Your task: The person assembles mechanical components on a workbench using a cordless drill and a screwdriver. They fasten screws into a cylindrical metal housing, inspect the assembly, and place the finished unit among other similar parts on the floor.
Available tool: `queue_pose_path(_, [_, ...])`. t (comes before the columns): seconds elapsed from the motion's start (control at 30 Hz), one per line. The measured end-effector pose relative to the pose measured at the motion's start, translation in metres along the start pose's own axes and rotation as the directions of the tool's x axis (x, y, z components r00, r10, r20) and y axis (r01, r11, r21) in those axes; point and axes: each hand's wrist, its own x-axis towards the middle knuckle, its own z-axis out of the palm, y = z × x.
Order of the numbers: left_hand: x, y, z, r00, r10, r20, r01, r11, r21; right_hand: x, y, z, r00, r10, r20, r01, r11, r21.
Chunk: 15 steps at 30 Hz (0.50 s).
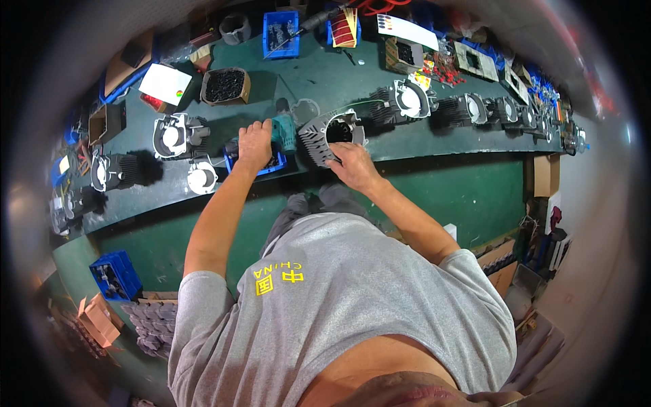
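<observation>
My right hand (pixel 355 167) grips the near edge of a grey finned motor housing (pixel 314 141), with fingers over its round open end and the thumb along its side. The housing stands tilted on the bench, its dark hollow facing up. My left hand (pixel 255 145) is over a small blue bin (pixel 272 168) of dark parts. Its fingers are bent and pressed together; what they hold, if anything, is hidden. Right beside them lies a teal power tool (pixel 285 131). A white round motor end cover (pixel 201 178) rests left of the bin.
Finned motors (pixel 178 136) stand along the green bench (pixel 325 74) on both sides. Behind are a carton of black parts (pixel 226 87), a blue bin of screws (pixel 281 34), and a box (pixel 403 54). A blue crate (pixel 115 275) stands low at left.
</observation>
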Motion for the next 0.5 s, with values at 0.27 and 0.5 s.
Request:
queue_pose_path(0.27, [0.013,-0.011,-0.001,0.984,-0.015,0.180,0.001,0.997,0.077,0.006,0.002,-0.001,0.994,-0.020,0.110,0.017,1.000,0.021])
queue_pose_path(0.5, [0.038,-0.001,-0.030,0.915,-0.054,0.399,0.013,0.994,0.107,0.013,0.010,-0.002,0.996,-0.054,0.073,0.048,0.995,0.082])
